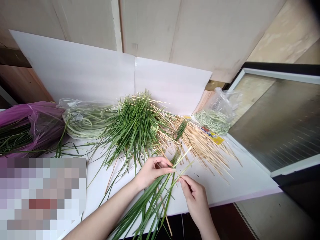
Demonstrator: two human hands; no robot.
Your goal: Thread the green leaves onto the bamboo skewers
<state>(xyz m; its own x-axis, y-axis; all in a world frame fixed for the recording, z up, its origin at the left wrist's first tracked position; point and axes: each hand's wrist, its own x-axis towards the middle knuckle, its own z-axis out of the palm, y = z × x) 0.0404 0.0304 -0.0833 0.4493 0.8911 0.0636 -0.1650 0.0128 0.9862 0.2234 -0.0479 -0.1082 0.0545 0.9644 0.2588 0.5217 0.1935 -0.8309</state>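
While your left hand (pixel 153 171) closes firmly around a bunch of green blades (pixel 147 203), your right hand (pixel 195 198) has thumb and forefinger pinched together, apparently on one thin blade (pixel 187 167) at the bunch's pale upper end. You hold the bunch low over the front of the white worktop (pixel 252 180), with a wooden skewer (pixel 167 216) showing below it. A firm left grip keeps the blades from slipping, while a light right pinch is kinder, since thin blades crease easily. Keep the loose ends clear of the heap of green blades (pixel 135 130) just behind your hands. Loose skewers (pixel 205 150) fan out to the right, and a clear bag (pixel 87 118) of pale coiled stems lies to the left.
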